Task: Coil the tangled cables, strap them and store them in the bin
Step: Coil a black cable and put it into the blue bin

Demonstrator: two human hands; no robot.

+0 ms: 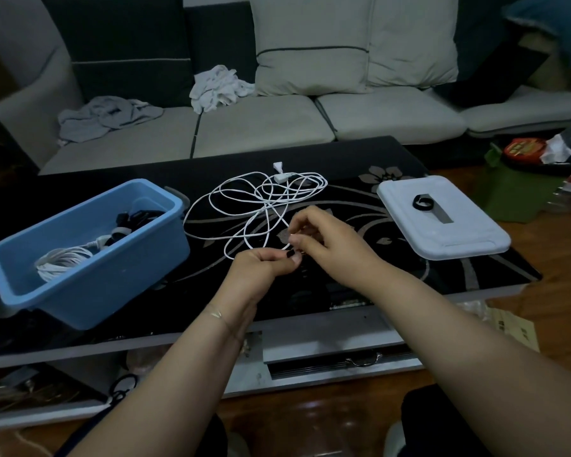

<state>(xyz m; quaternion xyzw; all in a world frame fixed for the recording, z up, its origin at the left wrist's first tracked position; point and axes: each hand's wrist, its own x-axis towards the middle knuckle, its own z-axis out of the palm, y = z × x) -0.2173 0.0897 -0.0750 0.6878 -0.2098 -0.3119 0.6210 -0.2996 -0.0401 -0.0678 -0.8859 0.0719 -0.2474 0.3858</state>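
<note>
White cable (254, 206) sprawls in loose tangled loops on the table (343, 166), spreading away from both hands toward the sofa; its near end is at the hands. Left hand (264, 263) curls round that end, knuckles up. Right hand (323, 237) pinches the strand just beside it, fingers bent down. Blue bin (89, 258) sits left, nearer the left hand. Strap (422, 203) lies on the lid (475, 239), right.
</note>
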